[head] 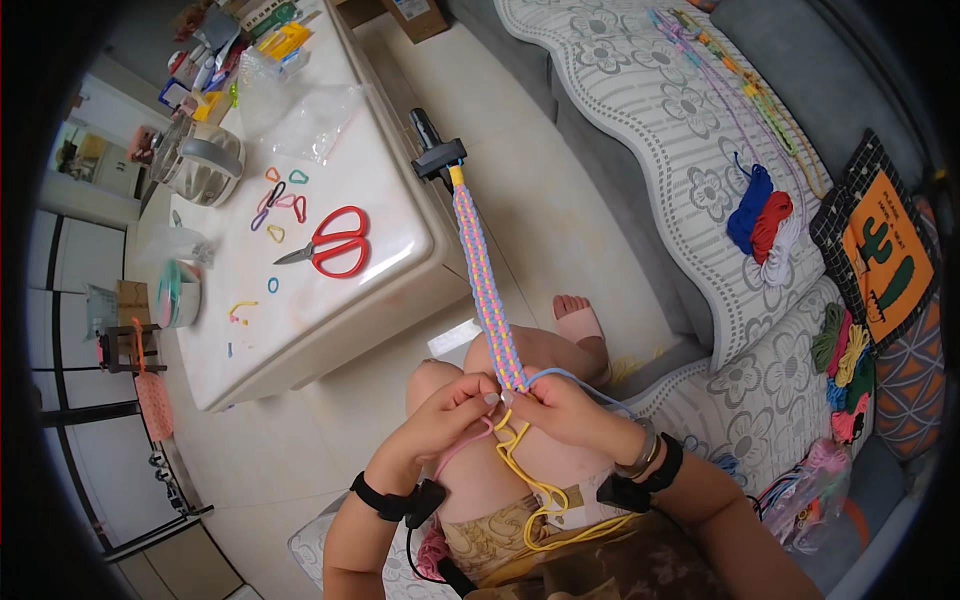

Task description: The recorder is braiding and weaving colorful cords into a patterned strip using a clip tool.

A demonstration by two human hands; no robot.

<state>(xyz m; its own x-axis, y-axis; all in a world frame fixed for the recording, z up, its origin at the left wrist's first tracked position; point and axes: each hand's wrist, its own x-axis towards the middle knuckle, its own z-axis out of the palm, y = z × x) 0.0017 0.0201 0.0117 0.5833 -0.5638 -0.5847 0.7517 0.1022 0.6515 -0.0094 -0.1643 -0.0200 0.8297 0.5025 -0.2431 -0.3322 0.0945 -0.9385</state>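
Observation:
A woven strap (484, 277) of blue, pink and yellow cord stretches from a black clamp (437, 156) at the table's edge down to my hands. My left hand (457, 412) pinches at the strap's lower end, with a pink cord (459, 448) trailing below it. On the other side, my right hand (562, 412) grips the same end, and a blue cord (577, 375) runs over it to the right. Loose yellow cords (517, 457) hang between both hands onto my lap. The fingertips nearly meet, so the exact cords between them are partly hidden.
Red-handled scissors (337, 244), several small carabiners (277, 199), a glass pitcher (199, 161) and a plastic bag (300, 112) lie on the white table (360, 315). Cord bundles (761, 214) and a cactus-print cushion (885, 247) rest on the sofa at right.

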